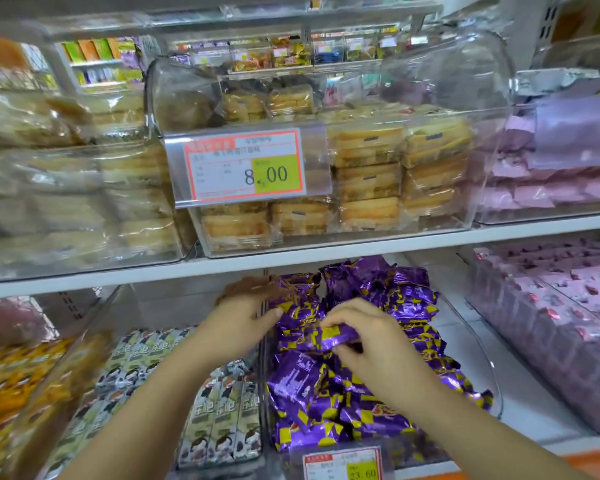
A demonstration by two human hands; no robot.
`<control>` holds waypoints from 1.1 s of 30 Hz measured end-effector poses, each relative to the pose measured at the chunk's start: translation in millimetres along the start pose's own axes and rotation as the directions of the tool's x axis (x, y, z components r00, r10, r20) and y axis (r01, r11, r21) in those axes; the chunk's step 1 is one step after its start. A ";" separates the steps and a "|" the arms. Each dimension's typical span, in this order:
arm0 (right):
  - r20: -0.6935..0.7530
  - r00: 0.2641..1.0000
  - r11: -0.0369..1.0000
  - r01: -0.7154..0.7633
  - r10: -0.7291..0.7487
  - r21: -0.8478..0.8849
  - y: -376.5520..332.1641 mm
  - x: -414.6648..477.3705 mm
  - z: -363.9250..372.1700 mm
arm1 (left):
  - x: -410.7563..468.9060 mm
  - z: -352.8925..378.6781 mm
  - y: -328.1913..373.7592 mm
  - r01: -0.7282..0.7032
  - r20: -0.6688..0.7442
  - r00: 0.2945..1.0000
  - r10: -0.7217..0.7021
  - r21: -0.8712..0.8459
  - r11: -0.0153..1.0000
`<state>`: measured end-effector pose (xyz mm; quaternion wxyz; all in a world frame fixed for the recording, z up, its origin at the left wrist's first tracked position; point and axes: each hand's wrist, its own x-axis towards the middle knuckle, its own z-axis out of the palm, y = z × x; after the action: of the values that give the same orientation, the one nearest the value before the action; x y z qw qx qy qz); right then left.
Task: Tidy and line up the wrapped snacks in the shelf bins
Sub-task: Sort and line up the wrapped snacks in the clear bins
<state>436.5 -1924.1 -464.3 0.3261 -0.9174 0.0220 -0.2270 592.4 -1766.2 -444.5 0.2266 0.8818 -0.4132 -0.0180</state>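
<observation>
A clear bin (478, 344) on the lower shelf holds a loose heap of purple and yellow wrapped snacks (302, 382). My right hand (371, 344) is over the middle of the heap, thumb and fingers pinched on one purple snack packet (336, 336). My left hand (246, 317) reaches in at the bin's left side, palm against the left wall and fingers resting on the purple wrappers at the back left. Whether it grips one I cannot tell.
Left of the purple bin stands a bin of white and brown upright packets (222, 420). A bin of pink wrapped snacks (568, 306) is to the right. Above, the shelf edge (291, 261) carries a lidded bin of golden cakes (368, 181) with a price tag (246, 168).
</observation>
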 end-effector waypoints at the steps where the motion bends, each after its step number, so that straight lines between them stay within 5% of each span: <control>1: -0.028 1.000 0.999 -0.011 0.012 0.036 0.7 2.6 0.6 | -6.5 -1.1 0.3 0.001 0.001 1.000 -0.001 -0.042 0.999; 5: -0.015 1.000 0.992 -0.008 0.010 0.128 -9.4 13.0 17.2 | -25.9 -1.4 8.6 0.002 -0.039 0.999 -0.008 -0.146 0.989; 10: 0.278 0.960 0.975 -0.083 0.023 0.205 -9.1 21.2 20.3 | -30.5 -0.7 13.5 -0.009 -0.096 0.995 0.003 -0.058 0.998; 13: 0.257 0.966 0.974 -0.086 0.029 0.210 -6.8 20.9 -3.9 | -25.5 -2.6 20.6 -0.027 -0.094 0.995 0.025 -0.017 0.999; 17: 0.069 0.997 0.958 -0.001 0.022 -0.286 19.8 21.1 -54.3 | -11.8 -3.5 44.9 -0.066 -0.073 0.995 0.063 -0.037 0.997; 19: 0.092 0.988 0.806 -0.045 0.122 -0.590 40.2 17.7 -72.2 | -2.0 2.7 59.7 -0.093 -0.064 0.994 0.092 -0.014 0.996; 21: 0.137 0.956 0.689 -0.083 0.258 -0.720 57.0 15.9 -81.8 | 7.2 12.1 73.9 -0.111 -0.011 0.994 0.111 0.003 0.994; 25: 0.169 0.963 0.691 -0.025 0.211 -0.723 69.8 27.1 -82.5 | 17.6 26.6 92.6 -0.093 0.093 0.992 0.085 0.086 0.992; 33: 0.064 0.997 0.782 0.006 0.044 -0.623 72.3 27.3 -80.2 | 15.7 21.7 80.4 -0.084 0.027 0.996 0.082 0.115 0.990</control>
<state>434.2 -2033.3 -442.4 0.0078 -0.9812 0.0928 -0.1690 540.1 -1830.8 -428.2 0.1708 0.8754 -0.4523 0.0059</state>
